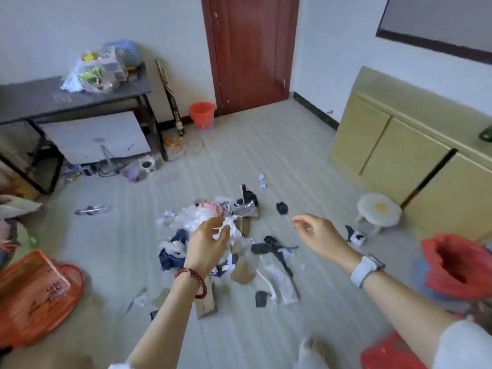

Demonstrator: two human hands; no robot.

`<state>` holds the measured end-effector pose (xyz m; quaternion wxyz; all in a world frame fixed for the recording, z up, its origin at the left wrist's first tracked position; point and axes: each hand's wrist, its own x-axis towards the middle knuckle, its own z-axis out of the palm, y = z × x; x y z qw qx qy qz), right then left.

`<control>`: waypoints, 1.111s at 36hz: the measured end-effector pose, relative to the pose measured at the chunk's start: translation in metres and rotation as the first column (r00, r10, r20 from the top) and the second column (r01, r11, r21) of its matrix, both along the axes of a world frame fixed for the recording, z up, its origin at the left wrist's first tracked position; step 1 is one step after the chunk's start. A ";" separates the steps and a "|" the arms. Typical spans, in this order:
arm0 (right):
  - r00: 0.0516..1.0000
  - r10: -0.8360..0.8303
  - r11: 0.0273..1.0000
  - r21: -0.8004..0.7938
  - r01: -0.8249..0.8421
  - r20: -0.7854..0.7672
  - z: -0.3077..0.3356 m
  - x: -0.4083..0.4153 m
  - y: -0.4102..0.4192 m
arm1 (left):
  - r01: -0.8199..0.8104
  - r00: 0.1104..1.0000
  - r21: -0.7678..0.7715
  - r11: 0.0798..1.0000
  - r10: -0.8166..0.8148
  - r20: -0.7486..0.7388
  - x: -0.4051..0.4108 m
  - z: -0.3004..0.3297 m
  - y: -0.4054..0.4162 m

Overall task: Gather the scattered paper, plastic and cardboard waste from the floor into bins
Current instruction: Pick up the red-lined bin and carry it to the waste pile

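I see white walls and a red-brown door (250, 49). A dark table (40, 99) stands left, yellow cabinets (394, 145) right, on a pale plank floor (266, 145).

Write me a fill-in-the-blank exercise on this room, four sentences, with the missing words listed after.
1. The left hand wears a bracelet of ____ beads.
2. The right hand has a white ____ on its wrist.
3. The small bucket beside the door is ____ in colour.
4. The stool by the cabinet has a ____ patch on its seat.

Missing words: red; watch; orange; yellow
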<state>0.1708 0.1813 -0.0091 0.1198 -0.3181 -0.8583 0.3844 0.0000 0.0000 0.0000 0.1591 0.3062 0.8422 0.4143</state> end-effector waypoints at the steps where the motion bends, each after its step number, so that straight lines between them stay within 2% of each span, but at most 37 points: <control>1: 0.999 -0.037 0.999 -0.028 0.037 0.016 -0.014 0.007 0.011 | 0.017 0.999 -0.020 1.000 -0.016 0.029 0.003 -0.014 0.015; 4: 0.987 -0.122 0.987 -0.087 0.132 0.102 -0.048 0.031 0.053 | 0.091 0.995 -0.120 0.989 -0.084 0.061 0.016 -0.048 0.071; 10: 0.951 -0.251 0.940 -0.189 0.284 0.181 -0.096 0.055 0.195 | 0.187 0.977 -0.155 0.970 -0.168 0.129 0.020 -0.099 0.243; 15: 0.930 -0.329 0.915 -0.189 0.357 0.164 -0.081 0.047 0.327 | 0.239 0.967 -0.175 0.955 -0.218 0.131 0.016 -0.091 0.391; 20: 0.942 -0.314 0.935 -0.129 0.329 0.121 -0.045 0.016 0.440 | 0.228 0.972 -0.117 0.967 -0.221 0.075 -0.004 -0.056 0.504; 31: 0.985 -0.130 0.979 -0.145 0.145 0.109 -0.047 -0.130 0.613 | -0.008 0.997 -0.089 0.996 0.014 0.072 -0.154 -0.065 0.634; 35: 0.989 -0.105 0.986 -0.118 0.117 0.103 -0.056 -0.211 0.694 | -0.067 0.995 -0.077 0.995 0.073 0.070 -0.230 -0.077 0.705; 40: 0.988 0.003 0.996 -0.087 0.011 0.152 -0.043 -0.345 0.792 | -0.113 0.989 -0.063 0.992 0.118 0.089 -0.339 -0.071 0.797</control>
